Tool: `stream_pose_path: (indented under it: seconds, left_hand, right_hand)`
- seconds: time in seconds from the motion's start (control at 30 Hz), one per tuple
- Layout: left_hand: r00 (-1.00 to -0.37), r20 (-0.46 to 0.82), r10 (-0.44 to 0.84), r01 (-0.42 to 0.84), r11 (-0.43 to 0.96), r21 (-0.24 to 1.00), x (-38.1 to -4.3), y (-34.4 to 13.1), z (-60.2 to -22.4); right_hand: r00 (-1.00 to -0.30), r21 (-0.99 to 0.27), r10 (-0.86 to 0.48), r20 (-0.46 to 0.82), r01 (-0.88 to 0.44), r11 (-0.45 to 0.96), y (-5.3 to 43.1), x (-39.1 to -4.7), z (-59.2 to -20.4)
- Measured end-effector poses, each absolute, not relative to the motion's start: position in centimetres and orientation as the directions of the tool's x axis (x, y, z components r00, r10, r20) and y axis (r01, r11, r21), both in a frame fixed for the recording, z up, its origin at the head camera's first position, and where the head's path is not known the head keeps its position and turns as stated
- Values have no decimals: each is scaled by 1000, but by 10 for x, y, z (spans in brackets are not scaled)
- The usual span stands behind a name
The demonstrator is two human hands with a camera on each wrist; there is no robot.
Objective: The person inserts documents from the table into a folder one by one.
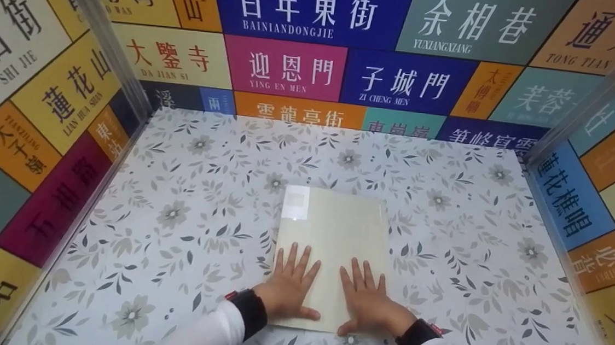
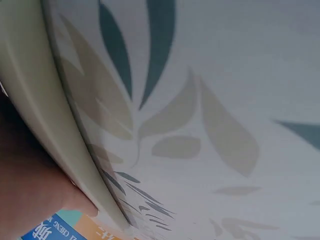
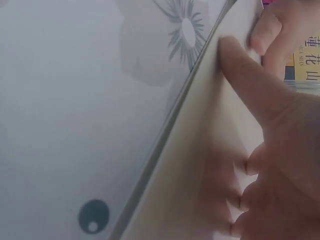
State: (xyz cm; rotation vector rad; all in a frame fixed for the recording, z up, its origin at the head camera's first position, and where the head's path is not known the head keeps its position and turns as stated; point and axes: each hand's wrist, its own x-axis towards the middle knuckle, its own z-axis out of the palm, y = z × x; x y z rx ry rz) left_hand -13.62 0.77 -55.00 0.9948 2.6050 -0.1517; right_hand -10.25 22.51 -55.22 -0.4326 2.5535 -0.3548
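Observation:
A cream-coloured flat item [image 1: 336, 224], like a thin folder or notebook, lies on the floral-patterned surface, with a whitish square patch [image 1: 296, 202] at its far left corner. My left hand [image 1: 290, 289] rests on its near left part, fingers spread and straight. On the near right part lies my right hand [image 1: 366, 300], also with fingers spread. The left wrist view shows the cream edge [image 2: 45, 110] beside part of the left hand [image 2: 40, 185]. In the right wrist view, the right hand [image 3: 280, 130] touches the cream surface [image 3: 185, 165] near its edge.
The surface [image 1: 195, 273] is white with grey leaves and flowers. Colourful panels with Chinese lettering [image 1: 288, 67] stand behind it and on both sides. Clear strips [image 1: 120, 42] run along the corners. Both wrists wear black bands [image 1: 248, 313].

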Motion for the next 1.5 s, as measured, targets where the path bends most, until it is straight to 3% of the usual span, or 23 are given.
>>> stream_pose_path:
  seconds: [0.3,0.67,0.87,1.2,1.5]
  left_hand:
    - [-602,-435,670,736,677,24,-134,1,-548]
    - [-625,-403,669,724,690,23,-141,9,-549]
    - [-620,-416,665,677,722,145,-158,11,-545]
    - [-693,-342,634,543,772,329,-192,12,-546]
    - [-775,-247,582,518,809,279,-212,16,-545]
  right_hand:
    - [-784,-262,-376,-494,-278,924,225,-101,-550]
    - [-792,-256,-395,-465,-307,917,233,-117,-548]
    - [-818,-259,-401,-412,-317,912,234,-135,-550]
    - [-914,-291,-373,-161,-317,903,233,-157,-561]
    - [-912,-314,-289,-292,-194,929,215,-192,-549]
